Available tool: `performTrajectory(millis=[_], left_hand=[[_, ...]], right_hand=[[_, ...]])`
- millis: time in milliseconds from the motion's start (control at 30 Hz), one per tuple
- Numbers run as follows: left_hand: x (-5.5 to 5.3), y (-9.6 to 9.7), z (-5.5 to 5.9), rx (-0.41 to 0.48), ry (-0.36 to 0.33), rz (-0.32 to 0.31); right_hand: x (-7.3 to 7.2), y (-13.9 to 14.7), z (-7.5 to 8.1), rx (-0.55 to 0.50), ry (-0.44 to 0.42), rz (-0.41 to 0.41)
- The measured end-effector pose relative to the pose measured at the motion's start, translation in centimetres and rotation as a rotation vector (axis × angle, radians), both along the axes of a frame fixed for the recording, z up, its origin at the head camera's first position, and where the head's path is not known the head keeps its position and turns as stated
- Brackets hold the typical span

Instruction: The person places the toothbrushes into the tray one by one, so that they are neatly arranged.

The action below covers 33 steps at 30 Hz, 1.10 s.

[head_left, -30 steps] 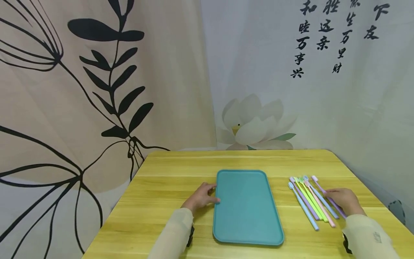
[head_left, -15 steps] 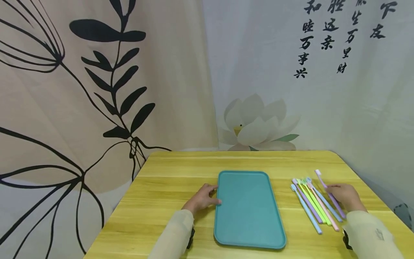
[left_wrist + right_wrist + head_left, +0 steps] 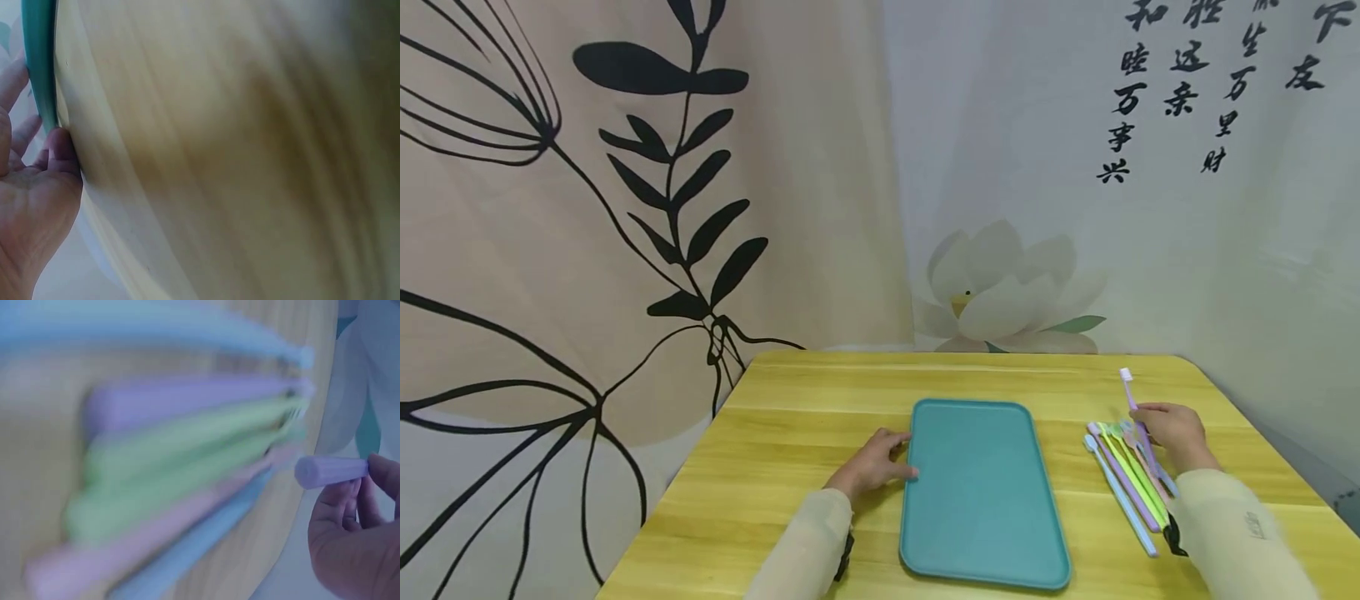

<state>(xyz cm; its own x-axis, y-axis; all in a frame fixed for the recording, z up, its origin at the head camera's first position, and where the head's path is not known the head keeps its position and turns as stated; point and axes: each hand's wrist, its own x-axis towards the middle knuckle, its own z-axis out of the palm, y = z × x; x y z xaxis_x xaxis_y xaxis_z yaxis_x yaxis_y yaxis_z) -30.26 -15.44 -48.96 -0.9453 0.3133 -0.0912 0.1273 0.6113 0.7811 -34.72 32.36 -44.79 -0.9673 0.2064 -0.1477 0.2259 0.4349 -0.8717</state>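
My right hand (image 3: pixel 1174 433) pinches a purple toothbrush (image 3: pixel 1142 433), its bristled head pointing up and away. In the right wrist view the butt of that toothbrush (image 3: pixel 331 472) sticks out from between thumb and fingers, raised over the table. Below and left of the hand, several toothbrushes (image 3: pixel 1122 482) in blue, purple, green and pink lie side by side; hand and sleeve partly hide them. My left hand (image 3: pixel 872 465) rests with its fingertips and thumb on the left rim of a teal tray (image 3: pixel 985 492); the left wrist view shows fingers along the tray's edge (image 3: pixel 42 69).
The tray lies flat on a yellow wood-grain table (image 3: pixel 820 400), left of the toothbrushes. Behind the table hangs a curtain (image 3: pixel 820 208) printed with black leaves, a pale flower and dark characters. The table's right edge slopes down just beyond the right hand.
My right hand has lifted the purple toothbrush off the table and moved it slightly left over the others. My left hand stays at the tray's rim. The head view has shifted a little left.
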Motion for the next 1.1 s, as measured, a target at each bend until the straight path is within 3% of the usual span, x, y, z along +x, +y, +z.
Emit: performTrajectory(millis=[200,500,733,933,1100], left_hand=[[0.2,0.2,0.1,-0.015,-0.003,0.002],[0.0,0.6,0.1,-0.045,0.013,0.02],[-0.2,0.7,0.2,-0.052,0.014,0.014],[0.1,0.2,0.3,-0.052,0.008,0.014],[0.1,0.0,0.2,-0.059,0.002,0.012]], right_hand=[[-0.7,-4.0,0.4,-0.114,-0.004,-0.027],[-1.8,-9.9,0.1,-0.142,0.014,-0.026],[-1.7,-14.1,0.0,-0.194,0.036,-0.014],[-1.6,-18.4,-0.6,-0.201,0.04,-0.05],[-0.4,-21.4,-1.0,-0.209,0.008,-0.042]])
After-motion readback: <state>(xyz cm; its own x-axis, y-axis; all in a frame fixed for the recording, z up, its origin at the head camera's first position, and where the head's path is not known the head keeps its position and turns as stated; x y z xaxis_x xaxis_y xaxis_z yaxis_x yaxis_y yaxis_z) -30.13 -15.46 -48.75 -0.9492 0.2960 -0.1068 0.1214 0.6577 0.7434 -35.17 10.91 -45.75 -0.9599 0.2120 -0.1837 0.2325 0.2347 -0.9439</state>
